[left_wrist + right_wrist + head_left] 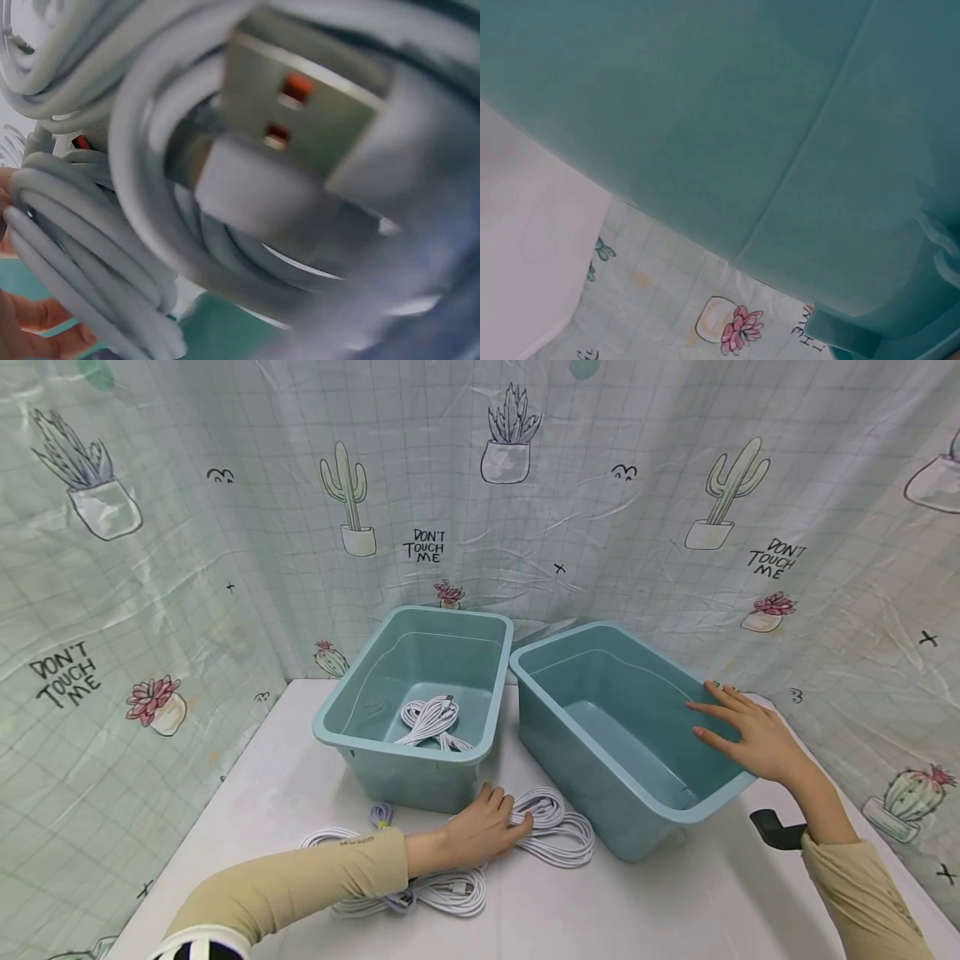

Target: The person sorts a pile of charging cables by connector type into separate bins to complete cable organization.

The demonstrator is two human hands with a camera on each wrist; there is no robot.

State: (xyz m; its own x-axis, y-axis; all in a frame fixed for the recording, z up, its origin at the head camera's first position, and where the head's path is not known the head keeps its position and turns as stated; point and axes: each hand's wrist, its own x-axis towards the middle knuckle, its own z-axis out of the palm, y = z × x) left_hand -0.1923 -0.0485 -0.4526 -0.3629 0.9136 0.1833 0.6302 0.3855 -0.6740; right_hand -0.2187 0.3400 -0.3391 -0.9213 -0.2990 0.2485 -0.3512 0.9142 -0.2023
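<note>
My left hand (483, 831) is low over the table at the front of the left bin, its fingers curled at a coiled white cable (558, 835). In the left wrist view, fingers (52, 337) lie round a bundled white cable (82, 240), and a USB plug (300, 105) fills the near view. At the right bin (570, 781), my right hand (757, 739) rests on the right-hand rim with its fingers spread inward. The right wrist view shows that bin's blue-green outer wall (705, 112); the hand itself is hidden there.
The left bin (420, 777) stands upright and holds bundled white cables (431, 718). More white cables (457, 893) lie beneath the left forearm, with a purple-tied one (381, 814) beyond it. A patterned curtain (465, 510) encloses the white table (585, 918).
</note>
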